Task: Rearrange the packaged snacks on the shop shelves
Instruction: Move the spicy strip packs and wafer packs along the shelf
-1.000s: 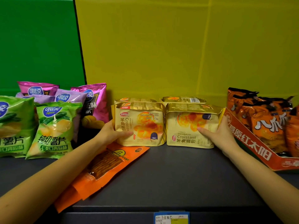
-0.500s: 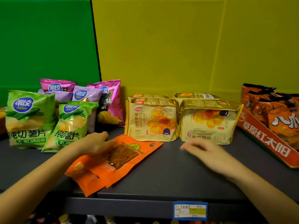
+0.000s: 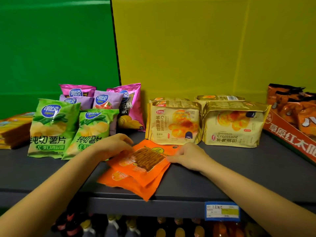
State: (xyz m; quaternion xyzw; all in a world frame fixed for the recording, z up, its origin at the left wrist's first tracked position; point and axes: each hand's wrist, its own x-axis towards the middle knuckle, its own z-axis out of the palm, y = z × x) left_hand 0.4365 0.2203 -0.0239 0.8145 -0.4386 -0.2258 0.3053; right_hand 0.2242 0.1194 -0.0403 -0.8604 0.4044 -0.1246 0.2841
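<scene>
Shelf (image 3: pixel 222 177): since its front is bare, we lay loose stock flat here.
Croissants (image 3: pixel 174 124): upright at the back, faces out, so we leave them.
Orange packs (image 3: pixel 136 170): lying askew in front, corner over the edge.
Left hand (image 3: pixel 111 146): curled on their left edge.
Right hand (image 3: pixel 189 156): fingertips pinch the right edge; we judge it's to square them.

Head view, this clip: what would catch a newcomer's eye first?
The orange snack packets lying flat at the shelf's front edge draw the eye, with the left hand and right hand resting on either side of them. Behind stand two gold croissant packs, green chip bags to their left. The backdrop splits sharply into green and yellow.
</scene>
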